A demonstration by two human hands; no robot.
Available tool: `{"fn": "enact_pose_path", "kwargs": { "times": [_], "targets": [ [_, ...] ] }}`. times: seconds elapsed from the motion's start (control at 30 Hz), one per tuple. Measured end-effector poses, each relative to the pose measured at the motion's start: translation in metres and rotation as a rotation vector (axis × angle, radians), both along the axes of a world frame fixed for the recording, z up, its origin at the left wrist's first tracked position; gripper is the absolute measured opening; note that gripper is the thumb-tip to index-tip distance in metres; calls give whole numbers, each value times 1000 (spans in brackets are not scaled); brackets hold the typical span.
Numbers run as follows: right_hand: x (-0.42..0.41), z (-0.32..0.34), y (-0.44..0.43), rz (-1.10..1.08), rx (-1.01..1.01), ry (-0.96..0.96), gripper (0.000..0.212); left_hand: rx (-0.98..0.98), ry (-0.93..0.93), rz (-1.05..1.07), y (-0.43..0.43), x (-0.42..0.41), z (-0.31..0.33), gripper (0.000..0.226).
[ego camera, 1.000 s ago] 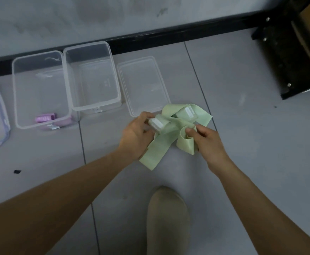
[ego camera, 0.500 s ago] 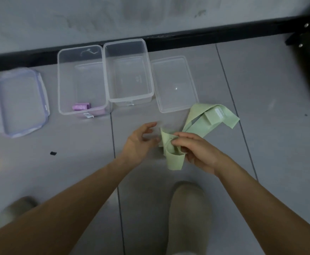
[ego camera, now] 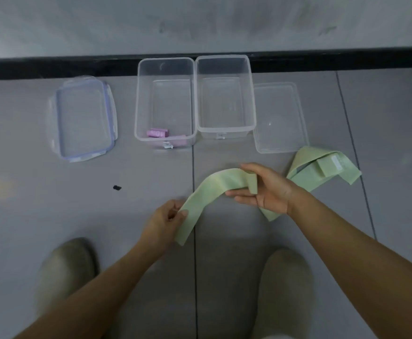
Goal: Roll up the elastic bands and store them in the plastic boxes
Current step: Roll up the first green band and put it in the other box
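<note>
A pale green elastic band (ego camera: pixel 214 183) arches between my hands above the grey floor. My left hand (ego camera: pixel 167 220) pinches its lower end. My right hand (ego camera: pixel 266 189) holds the other part, with the band draped over its fingers. The band's far end lies folded on the floor (ego camera: pixel 322 165) to the right. Two clear plastic boxes stand side by side by the wall: the left box (ego camera: pixel 141 99) holds rolled pink bands (ego camera: pixel 157 133), the right box (ego camera: pixel 250 94) has nothing in it.
A clear lid with a blue rim (ego camera: pixel 60 123) lies left of the boxes, and a plain clear lid (ego camera: pixel 280 118) lies to their right. A black baseboard (ego camera: pixel 53 67) runs along the wall. My two beige shoes (ego camera: pixel 65 267) (ego camera: pixel 283 289) stand below my hands.
The band was bunched between my hands; now it is pulled out straight, with my left hand lower and gripping one end. The view has shifted left, so the boxes sit further right in frame.
</note>
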State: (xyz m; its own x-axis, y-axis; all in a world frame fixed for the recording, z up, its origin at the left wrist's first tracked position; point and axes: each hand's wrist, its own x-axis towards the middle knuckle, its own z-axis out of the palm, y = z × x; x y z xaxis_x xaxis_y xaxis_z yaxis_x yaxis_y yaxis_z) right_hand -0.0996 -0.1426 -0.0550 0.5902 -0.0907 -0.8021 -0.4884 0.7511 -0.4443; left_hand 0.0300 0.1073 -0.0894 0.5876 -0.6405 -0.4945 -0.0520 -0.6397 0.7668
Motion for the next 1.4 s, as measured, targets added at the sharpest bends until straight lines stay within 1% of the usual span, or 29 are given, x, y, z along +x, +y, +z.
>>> {"fn": "enact_pose_path", "kwargs": {
  "times": [0.07, 0.13, 0.2, 0.27, 0.3, 0.33, 0.43, 0.53, 0.6, 0.63, 0.73, 0.83, 0.9, 1.03, 1.1, 1.2, 1.27, 1.33, 1.4],
  "targets": [
    [12, -7, 4, 45, -29, -1, 45, 30, -25, -6, 14, 1, -5, 19],
    [23, -13, 8, 112, -77, -12, 52, 53, -13, -6, 24, -2, -11, 13],
    [33, -21, 12, 183, -223, -2, 42, 41, 38, -6, 32, -8, -16, 19],
    [44, -29, 15, 255, -461, 59, 24, 18, 91, -1, 38, -16, -21, 26],
    [49, -32, 16, 252, -559, 93, 17, 13, 113, 3, 39, -20, -22, 27],
    [54, -36, 17, 225, -616, 118, 12, 9, 124, 0, 40, -24, -21, 28],
    [61, -44, 16, 162, -691, 157, 12, 21, 76, -52, 40, -36, -17, 40],
    [63, -55, 12, 183, -787, 179, 13, 38, -24, -104, 41, -49, -11, 63],
    [65, -58, 10, 169, -806, 180, 18, 61, -73, -127, 47, -56, -13, 75],
    [66, -58, 10, 162, -804, 171, 21, 56, -89, -141, 49, -59, -15, 76],
    [70, -56, 17, 183, -770, 88, 34, -4, -124, -175, 56, -66, -18, 63],
    [74, -56, 28, 197, -765, 20, 41, -37, -70, -106, 59, -68, -23, 51],
    [76, -58, 34, 190, -762, 2, 37, -43, -38, -82, 58, -68, -24, 54],
    [80, -57, 44, 220, -750, 24, 17, -43, -16, -62, 54, -67, -26, 60],
    [79, -55, 45, 265, -716, 32, 13, -46, 45, -19, 53, -68, -30, 57],
    [80, -58, 48, 274, -767, 8, 17, -43, 97, 28, 51, -70, -34, 48],
    [82, -61, 55, 206, -799, 1, 23, -35, 99, 33, 51, -69, -36, 45],
    [84, -61, 58, 144, -807, 6, 31, -32, 100, 33, 50, -67, -41, 47],
    [86, -62, 57, 105, -784, 29, 34, -21, 99, 8, 49, -65, -43, 44]
  ]
}}
